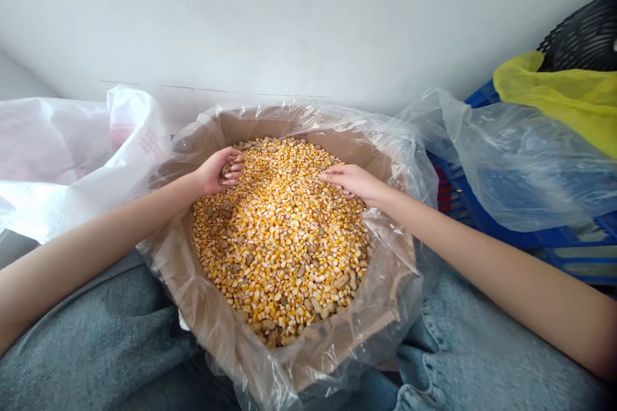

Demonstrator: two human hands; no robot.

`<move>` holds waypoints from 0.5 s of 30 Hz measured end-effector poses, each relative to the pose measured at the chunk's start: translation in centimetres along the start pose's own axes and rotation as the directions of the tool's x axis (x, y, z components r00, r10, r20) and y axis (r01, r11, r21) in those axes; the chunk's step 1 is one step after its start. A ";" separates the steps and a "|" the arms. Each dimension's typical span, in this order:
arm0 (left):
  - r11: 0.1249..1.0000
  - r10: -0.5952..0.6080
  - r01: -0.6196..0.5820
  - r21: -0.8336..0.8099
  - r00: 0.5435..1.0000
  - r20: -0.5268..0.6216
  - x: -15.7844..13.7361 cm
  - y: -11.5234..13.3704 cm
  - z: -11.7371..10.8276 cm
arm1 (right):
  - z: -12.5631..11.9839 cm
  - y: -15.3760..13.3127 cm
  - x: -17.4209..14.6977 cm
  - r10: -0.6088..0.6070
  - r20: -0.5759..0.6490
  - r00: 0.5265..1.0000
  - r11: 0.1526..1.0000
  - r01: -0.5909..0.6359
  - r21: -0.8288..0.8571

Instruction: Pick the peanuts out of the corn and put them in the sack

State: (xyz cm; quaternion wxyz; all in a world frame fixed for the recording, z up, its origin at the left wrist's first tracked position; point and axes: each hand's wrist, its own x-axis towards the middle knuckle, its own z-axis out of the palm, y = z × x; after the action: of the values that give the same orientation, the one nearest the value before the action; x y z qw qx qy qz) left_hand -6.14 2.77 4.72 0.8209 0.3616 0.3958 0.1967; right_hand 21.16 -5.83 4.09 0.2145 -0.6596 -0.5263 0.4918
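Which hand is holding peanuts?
The left hand: brown peanuts show within its curl. The right hand is flatter over the corn, with none visible in it.

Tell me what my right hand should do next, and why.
Perhaps move your right hand toward the peanuts near your side of the box: several lie exposed among the corn there, and your curled left hand appears to hold some.
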 end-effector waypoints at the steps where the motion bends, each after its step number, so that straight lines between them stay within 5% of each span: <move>1: 0.996 0.024 -0.021 -0.086 0.999 0.041 -0.3 0.3 0.3 | -0.3 -0.2 -0.3 0.020 0.070 0.997 0.981 -0.033 0.192; 4: 0.972 0.073 -0.048 -0.229 0.992 0.102 -0.9 0.7 1.0 | -1.1 -0.7 -1.2 -0.022 0.272 0.962 0.805 -0.144 0.575; 7: 0.961 0.065 -0.031 -0.276 0.991 0.113 -1.4 0.7 1.7 | -1.5 -1.3 -1.9 -0.108 0.402 0.909 0.694 -0.221 0.685; 10: 0.959 0.057 -0.034 -0.281 0.996 0.073 -1.8 0.9 2.3 | -1.4 -1.8 -2.4 -0.140 0.459 0.877 0.683 -0.250 0.686; 15: 0.979 0.091 -0.095 -0.182 0.995 -0.029 -1.9 1.3 2.4 | -0.7 -1.5 -2.6 -0.094 0.422 0.901 0.795 -0.187 0.577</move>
State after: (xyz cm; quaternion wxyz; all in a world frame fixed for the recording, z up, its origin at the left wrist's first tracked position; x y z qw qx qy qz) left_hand -5.45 1.44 7.66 0.8366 0.3006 0.3670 0.2739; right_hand 21.16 -7.48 6.76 0.2797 -0.4440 -0.3587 0.7720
